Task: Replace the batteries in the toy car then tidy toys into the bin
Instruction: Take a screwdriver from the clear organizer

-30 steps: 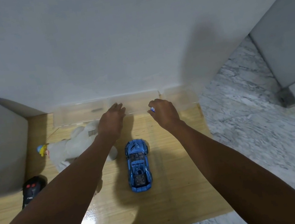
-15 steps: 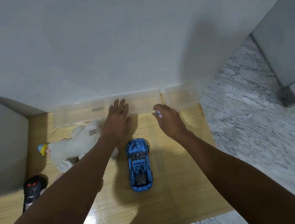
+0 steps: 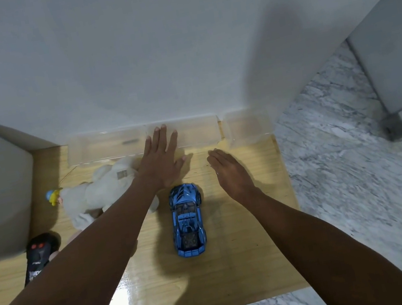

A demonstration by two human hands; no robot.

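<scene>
Both arms reach forward over the desk (image 3: pixel 216 278). The left hand (image 3: pixel 162 159) lies flat, fingers spread, at the clear bin (image 3: pixel 102 149); the right hand (image 3: pixel 227 171) hovers relaxed (holding nothing visible). The blue toy car (image 3: pixel 187 220) sits between the forearms.

home interior, likely a living space: low wooden counter (image 3: pixel 216 278) against plain white wall (image 3: pixel 150 53), marble floor (image 3: pixel 362 191) at 3 o'clock, plush toy (image 3: pixel 94 192) at 10 o'clock.

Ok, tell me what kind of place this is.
Probably a room in a home: a low wooden table set against a plain white wall, a marble-patterned floor, and toys on the table, a blue toy car and a white plush toy.
</scene>
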